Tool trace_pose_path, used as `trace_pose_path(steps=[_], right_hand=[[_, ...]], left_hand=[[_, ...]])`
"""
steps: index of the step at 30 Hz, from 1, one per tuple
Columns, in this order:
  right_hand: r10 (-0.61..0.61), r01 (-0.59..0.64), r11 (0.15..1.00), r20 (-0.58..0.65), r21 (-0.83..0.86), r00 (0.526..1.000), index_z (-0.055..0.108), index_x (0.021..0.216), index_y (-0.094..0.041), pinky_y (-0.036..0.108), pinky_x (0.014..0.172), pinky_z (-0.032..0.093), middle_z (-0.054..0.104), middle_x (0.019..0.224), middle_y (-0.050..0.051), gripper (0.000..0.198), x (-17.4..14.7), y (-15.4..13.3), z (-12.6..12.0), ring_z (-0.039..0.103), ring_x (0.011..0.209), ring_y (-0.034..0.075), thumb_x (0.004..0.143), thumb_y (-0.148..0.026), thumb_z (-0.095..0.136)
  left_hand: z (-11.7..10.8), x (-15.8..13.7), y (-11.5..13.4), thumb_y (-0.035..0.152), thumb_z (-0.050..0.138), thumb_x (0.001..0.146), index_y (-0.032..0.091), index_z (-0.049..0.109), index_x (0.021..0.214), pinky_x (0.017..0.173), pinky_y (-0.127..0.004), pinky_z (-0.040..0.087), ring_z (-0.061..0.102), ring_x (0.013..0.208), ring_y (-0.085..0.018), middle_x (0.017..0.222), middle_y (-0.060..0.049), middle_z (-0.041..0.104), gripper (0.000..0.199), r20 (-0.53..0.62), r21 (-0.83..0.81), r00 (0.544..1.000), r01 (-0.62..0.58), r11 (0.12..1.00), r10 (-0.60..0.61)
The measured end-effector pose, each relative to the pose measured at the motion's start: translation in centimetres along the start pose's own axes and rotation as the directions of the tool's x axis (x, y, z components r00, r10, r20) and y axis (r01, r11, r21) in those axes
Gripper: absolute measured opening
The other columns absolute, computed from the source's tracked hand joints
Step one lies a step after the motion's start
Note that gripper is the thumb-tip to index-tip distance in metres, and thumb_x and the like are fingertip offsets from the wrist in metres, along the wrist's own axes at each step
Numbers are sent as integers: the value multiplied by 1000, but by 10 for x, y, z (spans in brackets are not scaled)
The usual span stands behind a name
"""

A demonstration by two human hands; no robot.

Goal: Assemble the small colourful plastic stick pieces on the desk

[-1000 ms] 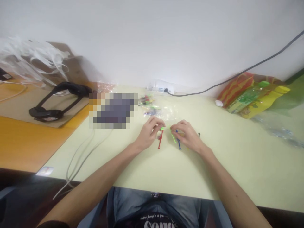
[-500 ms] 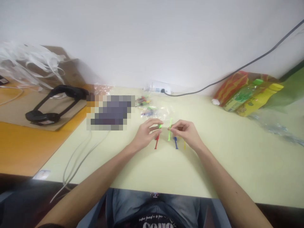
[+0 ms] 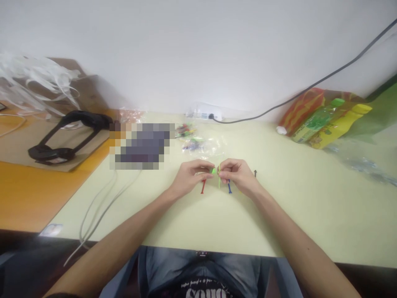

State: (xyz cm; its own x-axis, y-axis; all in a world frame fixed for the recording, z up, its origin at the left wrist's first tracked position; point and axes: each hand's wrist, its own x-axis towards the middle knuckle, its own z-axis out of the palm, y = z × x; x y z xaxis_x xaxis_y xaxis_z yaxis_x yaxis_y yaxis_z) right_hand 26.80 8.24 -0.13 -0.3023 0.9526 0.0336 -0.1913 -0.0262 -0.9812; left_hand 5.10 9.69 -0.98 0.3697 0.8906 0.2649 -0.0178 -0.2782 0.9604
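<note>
Between the thumb and fingertips of my left hand [image 3: 190,178] is a small bright-green plastic piece [image 3: 214,170]. My right hand [image 3: 234,171] pinches a thin bright-green plastic stick [image 3: 219,182], held roughly upright a short way to the right of that piece. Beneath my left hand a red plastic stick [image 3: 202,187] lies on the table, its far end hidden by the fingers. Under my right hand a blue stick [image 3: 230,188] shows in part, with a trace of yellow beside it. A black stick [image 3: 255,173] pokes out past the right wrist.
Behind my hands are a clear plastic bag [image 3: 201,145] and several small coloured parts [image 3: 186,130]. A blurred-out dark device [image 3: 144,145] lies left, with pale cables [image 3: 96,215] running off the front edge. Right stand a green bottle [image 3: 318,120] and a yellow bottle [image 3: 341,126].
My hands have come closer together, bringing the green piece and the green stick near each other. The black stick now shows beside my right wrist. The view has shifted slightly.
</note>
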Motion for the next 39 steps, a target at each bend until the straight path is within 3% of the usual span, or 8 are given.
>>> trace_pose_path(steps=[4,14,23,39], right_hand=[[-10,10,1000,-13,-15,1000,74,75,-19,29,54,51,64,58,-2,37,-1,0,5,59,52,13,65,-45,98],[-33,32,998,-10,-56,999,75,80,-19,30,60,52,69,64,1,35,0,0,6,64,58,15,74,-48,92],[-33,34,999,19,-32,999,70,79,-19,30,59,54,70,64,1,43,1,5,7,66,57,16,70,-54,94],[26,-21,998,80,-65,996,62,76,-20,30,59,57,73,63,3,45,-2,-4,7,68,56,16,76,-55,90]], left_hand=[[1,-1,1,31,90,77,17,81,100,91,-40,66,75,92,-22,102,-10,78,29,38,-19,999,-6,1000,7],[1,-1,3,29,89,79,17,81,102,92,-41,66,75,96,-22,106,-10,77,28,19,-65,1000,-5,998,6],[2,-3,-1,29,89,79,17,81,101,89,-38,66,75,92,-21,101,-9,78,26,-4,-9,999,-42,999,42],[8,-6,3,29,88,81,19,82,96,81,-33,64,76,88,-21,93,-7,80,19,-32,78,992,-115,990,118]])
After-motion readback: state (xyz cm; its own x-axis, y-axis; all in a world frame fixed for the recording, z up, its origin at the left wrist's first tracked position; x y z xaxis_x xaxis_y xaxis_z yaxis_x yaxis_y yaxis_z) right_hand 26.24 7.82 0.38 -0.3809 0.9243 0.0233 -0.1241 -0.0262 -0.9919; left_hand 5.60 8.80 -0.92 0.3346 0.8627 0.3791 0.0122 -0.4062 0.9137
